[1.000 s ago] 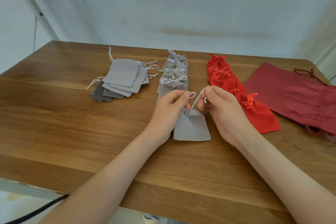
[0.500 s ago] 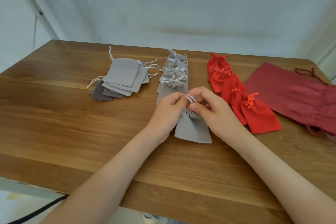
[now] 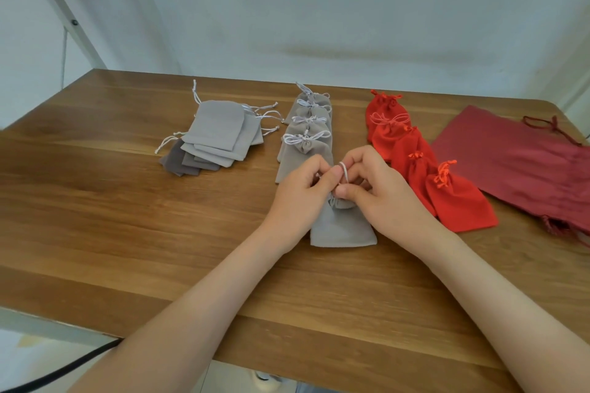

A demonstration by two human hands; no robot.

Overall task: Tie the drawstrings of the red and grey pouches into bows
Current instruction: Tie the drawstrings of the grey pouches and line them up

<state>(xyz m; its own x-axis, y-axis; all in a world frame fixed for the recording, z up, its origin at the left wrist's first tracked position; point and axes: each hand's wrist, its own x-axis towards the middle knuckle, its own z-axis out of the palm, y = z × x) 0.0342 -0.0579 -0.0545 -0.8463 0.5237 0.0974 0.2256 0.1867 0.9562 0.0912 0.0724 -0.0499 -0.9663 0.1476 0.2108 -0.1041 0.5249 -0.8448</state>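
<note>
While pinching a loop of white drawstring just above the gathered neck of the grey pouch, works close in, fingertips of the two sides nearly meeting. On the left hand: fingers curled, thumb and forefinger nipped on the cord at the pouch's upper left. On the right hand: fingers curled as well, thumb and forefinger holding the loop at the pouch's upper right, thumb low by the neck. Cord ends hidden inside the fingers; cannot tell the state of the knot. Grey pouch itself flat on the wooden table, neck pointing away, lower half in plain sight between the wrists.

Directly beyond the grey pouch: overlapping row of tied grey pouches with white bows, nearest one partly hidden behind the left hand. Well to the left of the grey pouch and further back: loose stack of untied grey pouches, cords trailing out, a darker grey one at the bottom. Just right of the grey pouch, past the right hand: overlapping row of red pouches, tops gathered and tied, nearest one beside the right wrist. Further right of the grey pouch: large dark red bag, flat, with its own dark cord. Below and left of the grey pouch, off the table edge: black cable.
</note>
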